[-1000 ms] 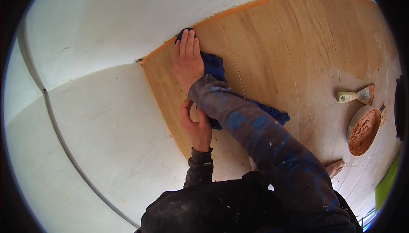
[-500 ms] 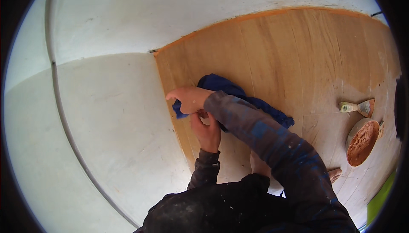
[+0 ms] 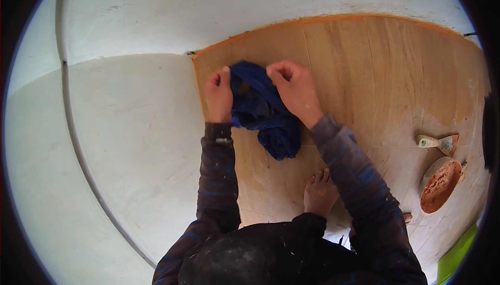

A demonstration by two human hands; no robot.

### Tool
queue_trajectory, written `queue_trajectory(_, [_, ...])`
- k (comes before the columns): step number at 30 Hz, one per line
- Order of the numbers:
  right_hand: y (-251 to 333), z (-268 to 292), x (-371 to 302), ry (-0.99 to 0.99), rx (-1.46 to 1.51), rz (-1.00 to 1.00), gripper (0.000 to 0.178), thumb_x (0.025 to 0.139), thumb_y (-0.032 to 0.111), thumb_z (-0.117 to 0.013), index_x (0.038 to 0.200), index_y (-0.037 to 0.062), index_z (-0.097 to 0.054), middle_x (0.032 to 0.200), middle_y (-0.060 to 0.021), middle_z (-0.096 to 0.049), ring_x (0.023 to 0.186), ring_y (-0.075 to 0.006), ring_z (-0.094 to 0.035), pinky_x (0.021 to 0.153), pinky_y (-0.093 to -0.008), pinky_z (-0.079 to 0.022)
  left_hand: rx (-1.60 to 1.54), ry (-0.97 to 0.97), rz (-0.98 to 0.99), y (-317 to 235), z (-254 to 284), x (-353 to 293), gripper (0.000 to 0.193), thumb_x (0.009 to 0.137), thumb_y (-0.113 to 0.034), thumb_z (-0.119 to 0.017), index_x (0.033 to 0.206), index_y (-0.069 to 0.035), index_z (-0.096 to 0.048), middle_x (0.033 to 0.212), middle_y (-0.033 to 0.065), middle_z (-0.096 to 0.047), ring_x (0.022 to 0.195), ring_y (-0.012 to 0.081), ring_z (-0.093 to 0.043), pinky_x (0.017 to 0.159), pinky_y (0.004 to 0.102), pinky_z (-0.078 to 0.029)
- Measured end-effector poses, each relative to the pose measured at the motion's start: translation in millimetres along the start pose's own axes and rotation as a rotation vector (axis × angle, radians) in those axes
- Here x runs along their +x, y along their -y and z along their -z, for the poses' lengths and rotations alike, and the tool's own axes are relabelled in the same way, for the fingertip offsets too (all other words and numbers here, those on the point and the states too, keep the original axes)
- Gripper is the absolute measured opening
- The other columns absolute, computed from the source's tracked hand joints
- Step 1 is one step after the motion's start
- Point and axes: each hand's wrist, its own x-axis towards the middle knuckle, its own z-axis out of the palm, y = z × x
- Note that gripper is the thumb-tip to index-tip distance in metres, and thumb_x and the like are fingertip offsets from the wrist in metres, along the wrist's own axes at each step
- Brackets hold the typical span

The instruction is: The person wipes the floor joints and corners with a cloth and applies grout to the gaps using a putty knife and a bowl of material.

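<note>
1. Pinching the navy cloth (image 3: 260, 89), the left grip (image 3: 219, 95) could brush the white wall (image 3: 135, 128) by drifting sideways.
2. Between both grips, over the plank floor (image 3: 359, 76), sagging folds could drag.
3. The right grip (image 3: 297, 89), pinching too, could slip if tugging unevenly.

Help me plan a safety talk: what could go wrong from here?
The blue cloth between the left hand and right hand bunches near a bare foot, which might slip if it steps there. The scraper lies loose on the floor, so a careless step could hurt a toe. Beside it, the open bowl of reddish paste may spill if knocked.
</note>
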Motion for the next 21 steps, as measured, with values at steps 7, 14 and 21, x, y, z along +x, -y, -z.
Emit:
queue_trajectory(7, [-2.6, -46.2, 14.7, 0.06, -0.192, 0.262, 0.032, 0.095, 0.017, -0.073, 0.122, 0.0, -0.069, 0.111, -0.0193, -0.073, 0.106, -0.041, -0.069, 0.095, -0.0474, -0.055, -0.315, -0.476, 0.277, 6.6, -17.9, 83.6, 0.031, 0.099, -0.025, -0.078, 0.102, 0.006, -0.075, 0.093, 0.0085, -0.075, 0.083, 0.0176, -0.068, 0.079, 0.0334, -0.056])
queue_trajectory(14, [-17.2, -47.4, 20.1, 0.073, -0.233, 0.329, 0.034, 0.095, 0.011, -0.069, 0.127, 0.0018, -0.068, 0.114, -0.0192, -0.067, 0.107, -0.0418, -0.065, 0.094, -0.0484, -0.052, -0.242, -0.498, 0.297, -27.4, -39.3, 82.4, 0.029, 0.094, -0.02, -0.082, 0.108, 0.006, -0.077, 0.1, 0.0113, -0.077, 0.092, 0.0195, -0.069, 0.085, 0.0355, -0.056])
queue_trajectory(21, [-23.3, -50.7, 19.3, 0.043, -0.197, 0.343, 0.033, 0.094, 0.011, -0.068, 0.126, 0.0019, -0.068, 0.113, -0.0193, -0.067, 0.107, -0.0418, -0.065, 0.094, -0.0478, -0.052, -0.22, -0.492, 0.258, -31.9, -49.1, 79.9, 0.028, 0.095, -0.02, -0.08, 0.109, 0.005, -0.077, 0.104, 0.0113, -0.077, 0.094, 0.0194, -0.069, 0.086, 0.0353, -0.055])
